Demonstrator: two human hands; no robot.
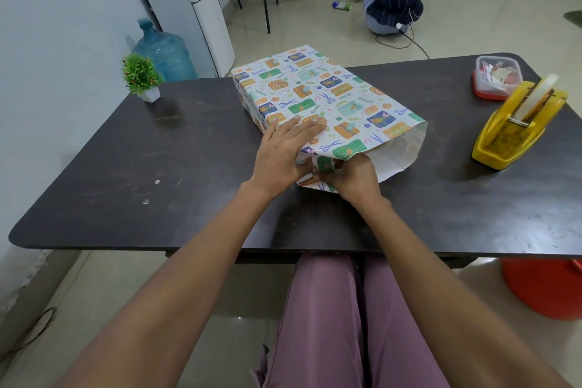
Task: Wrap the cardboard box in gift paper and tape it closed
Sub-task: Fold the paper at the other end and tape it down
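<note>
Gift paper [327, 94] under left hand [283, 151], right hand [352, 176] pinching its end.

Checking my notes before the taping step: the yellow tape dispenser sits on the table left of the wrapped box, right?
Not quite. The head view shows the yellow tape dispenser on the table to the right of the wrapped box, not left.

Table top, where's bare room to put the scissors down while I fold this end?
Widest bare patch: left part of the table, between the small plant, the wrapped box and the near edge. A narrower strip lies between the box and the tape dispenser. Crowded: the far right corner, with the dispenser and plastic container, and by both hands at the box's open end.
</note>
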